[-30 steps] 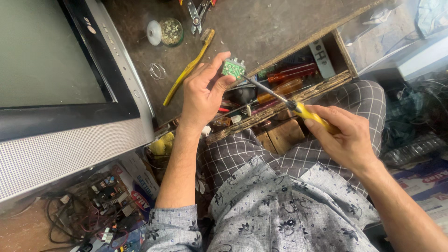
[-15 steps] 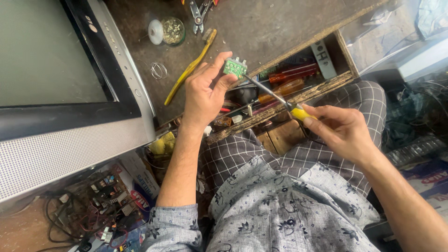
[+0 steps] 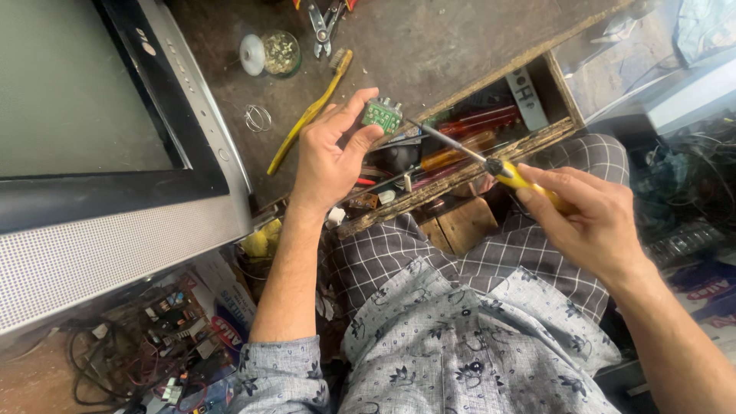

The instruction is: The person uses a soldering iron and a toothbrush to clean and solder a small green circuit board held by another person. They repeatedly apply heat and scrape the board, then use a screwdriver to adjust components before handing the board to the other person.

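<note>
Change: screwdriver (image 3: 491, 165) tip now nearer circuit board (image 3: 381, 116) | left hand (image 3: 331, 153) pinches board | right hand (image 3: 594, 218) grips screwdriver handle, unchanged

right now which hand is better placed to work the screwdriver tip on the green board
Right. The right hand grips the screwdriver, its tip near the green board; the left hand is busy holding that board.
</note>
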